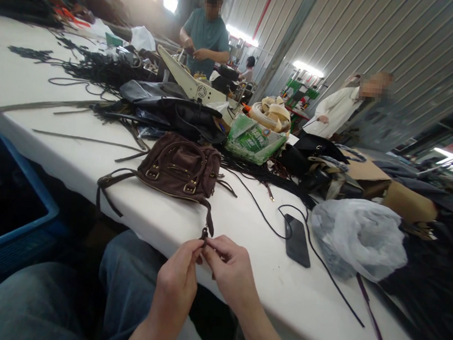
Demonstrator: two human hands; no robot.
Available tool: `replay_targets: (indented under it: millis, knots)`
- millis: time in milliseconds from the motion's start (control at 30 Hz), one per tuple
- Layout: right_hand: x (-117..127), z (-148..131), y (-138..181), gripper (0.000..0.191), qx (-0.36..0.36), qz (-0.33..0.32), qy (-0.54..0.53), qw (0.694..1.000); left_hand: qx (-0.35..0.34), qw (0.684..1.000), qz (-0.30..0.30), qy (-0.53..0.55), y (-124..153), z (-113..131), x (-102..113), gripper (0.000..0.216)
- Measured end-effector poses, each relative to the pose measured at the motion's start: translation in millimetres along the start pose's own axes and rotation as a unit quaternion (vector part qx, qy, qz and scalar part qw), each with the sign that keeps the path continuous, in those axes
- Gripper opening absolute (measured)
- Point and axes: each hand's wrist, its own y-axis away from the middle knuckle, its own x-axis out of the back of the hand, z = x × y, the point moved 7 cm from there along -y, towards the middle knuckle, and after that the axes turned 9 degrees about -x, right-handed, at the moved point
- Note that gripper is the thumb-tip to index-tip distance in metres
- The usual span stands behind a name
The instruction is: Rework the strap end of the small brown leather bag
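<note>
A dark brown handbag [181,168] with brass-toned buckles and studs lies on the white table. From its near right corner a brown strap [208,218] hangs toward me, with what looks like a small metal clasp at its end. My left hand [178,277] pinches the small dark end piece at the table's front edge. Right against it, my right hand [235,271] has its thumb and fingers closed on the same piece. The fingertips hide most of the piece, so its exact shape cannot be made out.
A black phone [297,241] and a clear plastic bag [359,237] lie to the right on the table [255,299]. Behind the handbag are a green packet [255,139] and black cords [112,70]. A blue crate [30,184] stands lower left. Two people stand beyond the table.
</note>
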Motion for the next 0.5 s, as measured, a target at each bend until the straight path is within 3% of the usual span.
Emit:
replay_targets:
  millis: [100, 233, 367, 500]
  knots:
    - [1, -2, 3, 0.024, 0.016, 0.027, -0.012, 0.999, 0.008, 1.0, 0.004, 0.009, -1, -2, 0, 0.026]
    - [3, -3, 9, 0.021, 0.055, 0.058, 0.003, 0.997, 0.081, 0.992, -0.027, 0.089, -3, -11, -2, 0.035]
    - [6, 6, 5, 0.016, 0.018, 0.054, -0.026, 0.998, 0.14, 0.977, -0.071, 0.146, -11, -16, -2, 0.028]
    - [9, 8, 1, 0.018, 0.011, 0.054, -0.02, 0.998, 0.182, 0.972, -0.073, 0.128, -21, -18, 2, 0.016]
